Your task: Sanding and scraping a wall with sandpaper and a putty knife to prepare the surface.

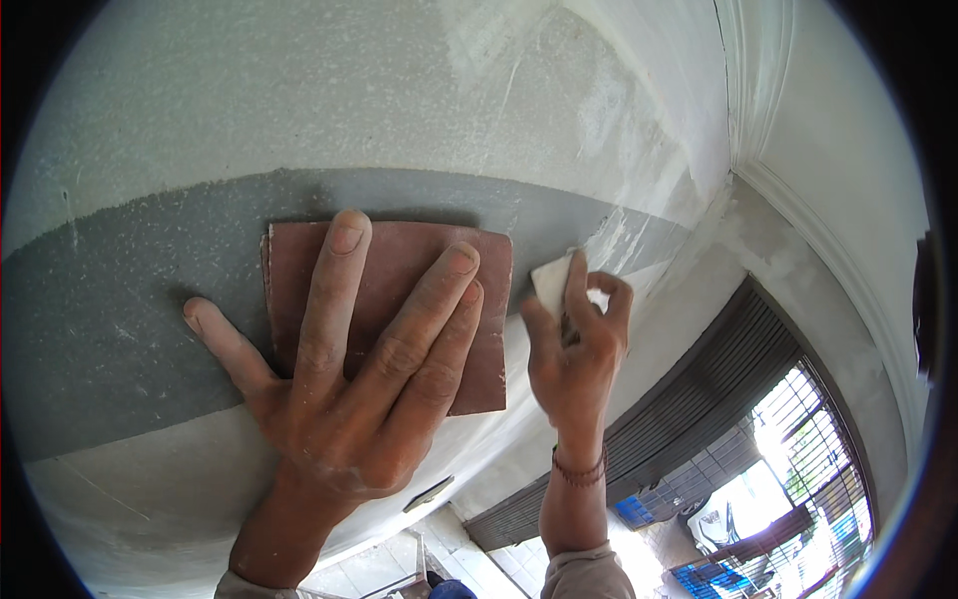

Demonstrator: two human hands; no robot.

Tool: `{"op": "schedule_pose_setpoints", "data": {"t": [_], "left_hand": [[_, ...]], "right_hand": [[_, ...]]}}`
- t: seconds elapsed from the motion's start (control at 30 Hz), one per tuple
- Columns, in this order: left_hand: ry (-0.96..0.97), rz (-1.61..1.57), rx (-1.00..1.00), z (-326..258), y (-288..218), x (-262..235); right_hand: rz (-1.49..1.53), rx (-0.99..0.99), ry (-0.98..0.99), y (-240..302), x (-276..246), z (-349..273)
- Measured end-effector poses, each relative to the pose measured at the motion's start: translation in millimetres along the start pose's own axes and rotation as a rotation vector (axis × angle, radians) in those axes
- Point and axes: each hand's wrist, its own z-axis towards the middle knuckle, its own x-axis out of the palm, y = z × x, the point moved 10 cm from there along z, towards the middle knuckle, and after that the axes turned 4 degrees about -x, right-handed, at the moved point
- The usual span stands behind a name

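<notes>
My left hand (349,409) lies with its fingers spread over a folded sheet of reddish-brown sandpaper (409,290), holding it against the wall. The little finger rests off the sheet, on a dark grey band (120,270) of the wall; the thumb is hidden. To the right, my right hand (584,349) is closed on a small pale flat piece (552,285) with a straight edge, close to the wall; its exact kind is unclear. White streaks (619,240) mark the grey band beyond it. Whitish dust covers the left fingers.
Above the band the wall (329,90) is light and speckled. At right are a moulded cornice (828,220), a dark slatted shutter (699,379) and a barred opening (808,439) with a white vehicle (728,509) beyond. Pale floor tiles (364,574) show far below.
</notes>
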Motion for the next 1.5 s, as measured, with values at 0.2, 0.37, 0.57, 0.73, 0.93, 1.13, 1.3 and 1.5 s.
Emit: {"op": "schedule_pose_setpoints", "data": {"t": [0.2, 0.37, 0.57, 0.73, 0.93, 1.13, 1.3, 1.5], "left_hand": [[0.058, -0.036, -0.015, -1, -2, 4], [0.042, -0.044, -0.010, 0, -4, 3], [0.061, -0.013, -0.001, 0, 0, 3], [0.044, -0.055, -0.014, 0, -3, 3], [0.040, -0.042, -0.039, -1, -2, 3], [-0.017, -0.029, -0.036, -1, 3, 0], [-0.018, -0.081, -0.045, -5, 4, 3], [0.007, -0.176, -0.060, 3, 1, -4]], "right_hand": [[-0.068, -0.043, -0.090, -4, -4, 7], [-0.102, -0.054, -0.087, -4, -8, 9], [-0.067, 0.002, -0.089, -1, -7, 17], [-0.104, 0.054, -0.048, -4, -11, 21], [-0.095, 0.006, 0.007, 4, -6, 3], [0.053, 0.214, 0.014, -12, -2, -3], [-0.105, 0.436, 0.095, -31, 3, -9], [-0.001, 0.719, 0.076, -53, -6, 13]]}}
